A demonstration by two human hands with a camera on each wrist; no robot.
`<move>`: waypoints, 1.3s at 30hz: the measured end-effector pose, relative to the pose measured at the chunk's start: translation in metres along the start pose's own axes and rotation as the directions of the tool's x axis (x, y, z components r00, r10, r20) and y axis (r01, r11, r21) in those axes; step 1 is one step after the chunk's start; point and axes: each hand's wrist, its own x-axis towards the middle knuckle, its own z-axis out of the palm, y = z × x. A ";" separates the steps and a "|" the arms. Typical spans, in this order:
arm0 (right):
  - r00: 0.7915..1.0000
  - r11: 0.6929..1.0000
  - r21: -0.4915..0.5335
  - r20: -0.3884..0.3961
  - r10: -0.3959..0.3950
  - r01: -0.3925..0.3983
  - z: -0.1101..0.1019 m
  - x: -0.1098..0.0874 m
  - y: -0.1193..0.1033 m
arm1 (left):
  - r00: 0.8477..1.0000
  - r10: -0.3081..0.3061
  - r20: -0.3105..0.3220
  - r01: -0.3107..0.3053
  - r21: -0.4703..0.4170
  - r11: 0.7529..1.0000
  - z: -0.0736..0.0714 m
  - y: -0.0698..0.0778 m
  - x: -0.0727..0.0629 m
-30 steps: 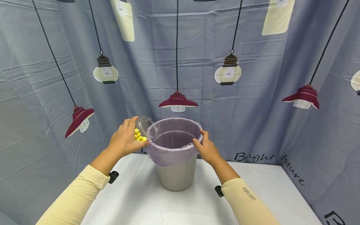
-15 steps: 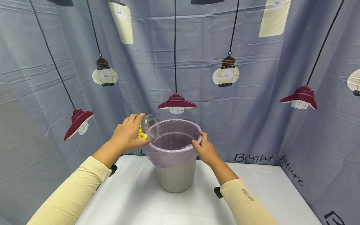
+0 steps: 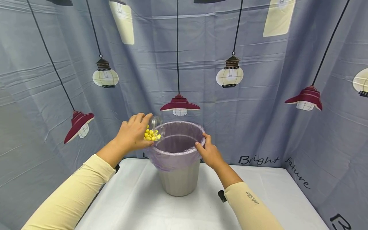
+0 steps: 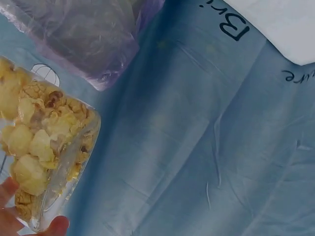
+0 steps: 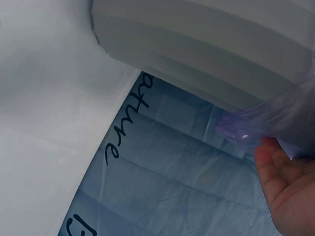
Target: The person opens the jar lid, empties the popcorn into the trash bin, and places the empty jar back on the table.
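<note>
My left hand grips a clear plastic jar, tipped on its side with its mouth at the bin's left rim. Yellow popcorn lies inside the jar; the left wrist view shows the popcorn close up through the clear wall. A grey trash bin stands upright on the table, lined with a purple bag folded over its rim. My right hand holds the bin's right rim, thumb on the near side. In the right wrist view this hand is beside the bag's loose edge.
A white table bears the bin. Behind it hangs a blue-grey curtain printed with lamps and lettering. Each wrist wears a black camera, such as the right one.
My left hand has moved right and slightly up, carrying the jar over the bin's left rim. The popcorn has shifted toward the jar's mouth. The right hand keeps its hold.
</note>
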 end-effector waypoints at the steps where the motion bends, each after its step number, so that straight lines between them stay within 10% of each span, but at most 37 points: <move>1: 1.000 1.000 0.003 0.000 -0.002 0.002 0.000 0.000 0.000 | 1.000 0.005 -0.001 -0.005 0.012 1.000 0.000 0.000 0.001; 39: 1.000 1.000 0.010 0.004 -0.002 0.002 0.000 -0.001 0.000 | 0.985 0.164 0.048 -0.171 0.293 0.941 -0.005 0.015 0.025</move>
